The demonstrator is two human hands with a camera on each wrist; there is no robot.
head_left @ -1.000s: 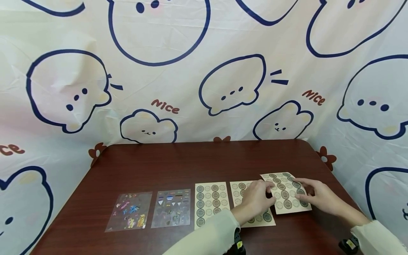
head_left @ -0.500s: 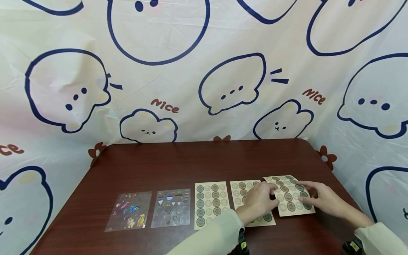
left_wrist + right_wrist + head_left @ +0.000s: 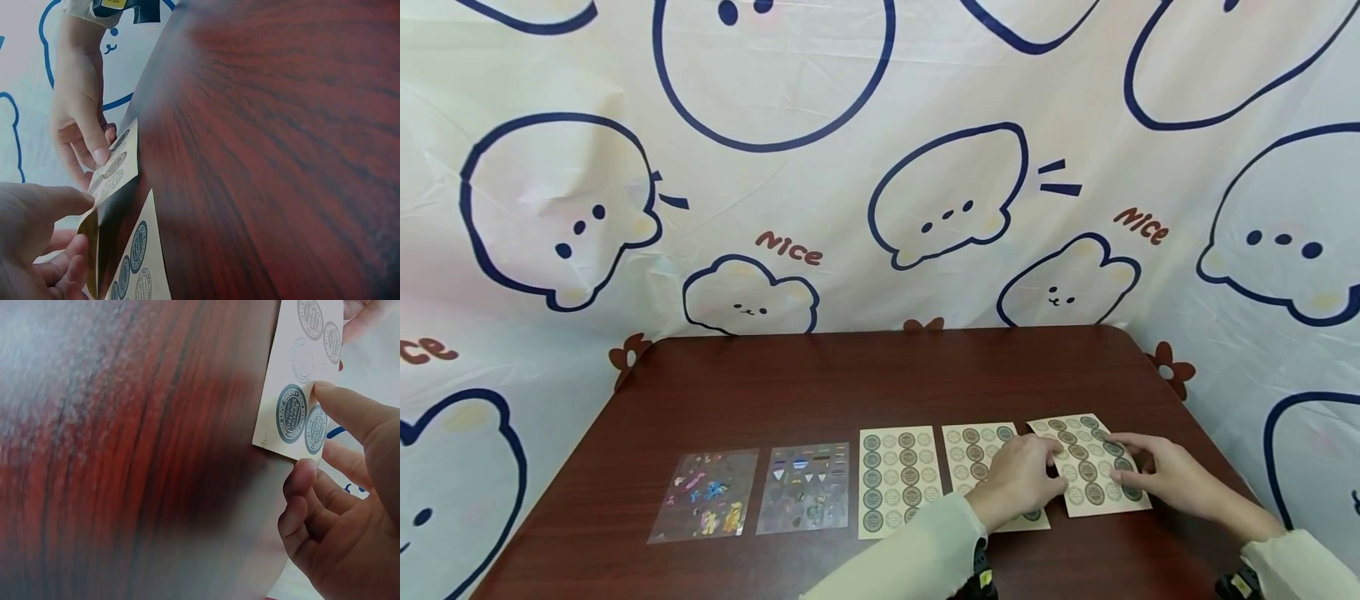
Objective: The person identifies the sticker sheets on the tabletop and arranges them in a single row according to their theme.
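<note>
Both hands hold a cream sticker sheet [image 3: 1092,473] with rows of round seal stickers, at the right of the table in the head view. My left hand [image 3: 1018,477] pinches its left edge, thumb on one face and fingers behind, as the left wrist view shows. At the right edge my right hand [image 3: 359,500] grips the sheet, thumb on the printed face and fingertips underneath. The sheet is lifted off the table, slightly bent. Beneath the left hand lies a second cream sticker sheet [image 3: 957,442], partly hidden by that hand and sleeve.
Further left on the dark brown table [image 3: 850,375] lie a third cream sticker sheet [image 3: 891,458], a clear sheet with small badge-like stickers [image 3: 805,487] and a clear sheet with colourful pony stickers [image 3: 706,500]. A printed curtain [image 3: 835,208] surrounds the table.
Both hands have moved a little to the right and nearer, carrying the held sticker sheet away from the second sheet. A gap between the two sheets has widened.
</note>
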